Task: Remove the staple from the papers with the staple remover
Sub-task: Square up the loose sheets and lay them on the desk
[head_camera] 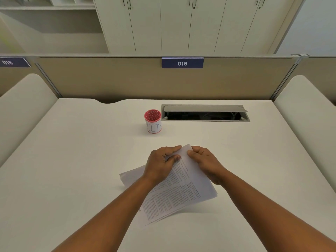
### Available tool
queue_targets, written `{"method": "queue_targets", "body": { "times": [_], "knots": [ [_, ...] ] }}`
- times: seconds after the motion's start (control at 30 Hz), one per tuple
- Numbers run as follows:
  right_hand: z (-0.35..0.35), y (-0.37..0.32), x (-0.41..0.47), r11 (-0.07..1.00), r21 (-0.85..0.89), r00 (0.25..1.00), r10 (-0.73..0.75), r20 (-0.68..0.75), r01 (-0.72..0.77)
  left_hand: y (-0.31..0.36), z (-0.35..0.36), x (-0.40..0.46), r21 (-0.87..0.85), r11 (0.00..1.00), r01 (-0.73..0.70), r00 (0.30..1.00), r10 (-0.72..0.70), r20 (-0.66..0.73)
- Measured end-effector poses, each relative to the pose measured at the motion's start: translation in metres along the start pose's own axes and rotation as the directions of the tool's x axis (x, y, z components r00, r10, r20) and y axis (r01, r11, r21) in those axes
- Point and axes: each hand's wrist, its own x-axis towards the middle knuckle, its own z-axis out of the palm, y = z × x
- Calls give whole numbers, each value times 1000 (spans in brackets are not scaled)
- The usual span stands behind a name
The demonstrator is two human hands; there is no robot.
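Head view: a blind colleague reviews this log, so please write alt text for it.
Both hands, left hand and right hand, pinch the far corner of a printed stack of papers on a white desk. A red cup labelled BIN stands beyond, beside an open cable hatch; no staple remover is visible.

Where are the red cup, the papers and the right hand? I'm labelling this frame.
red cup (153,124): head view, on its white label.
papers (179,194): head view, on the printed top sheet.
right hand (206,163): head view, on the back of the hand.
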Motion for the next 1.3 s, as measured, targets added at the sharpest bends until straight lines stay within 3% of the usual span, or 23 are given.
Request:
{"method": "queue_targets", "body": {
  "times": [0.27, 0.53, 0.8, 1.3],
  "knots": [
    [4, 2, 1, 982, -158, 994, -110, -17, 106, -1, 3, 1, 7, 1000, 3, 999, -3, 32],
    [4, 3, 2, 971, -220, 995, -100, -29, 91, -1, 5, -2, 32, 999, 24, 997, -26, 72],
    [4, 7, 7, 958, -258, 989, -141, -46, 125, 4, 10, 0, 190, 982, 13, 986, -44, 161],
    [2, 6, 12, 978, -209, 1000, 5, 5, -3, 0, 19, -2, 183, 979, 95, 983, -121, 136]
  ]
}}
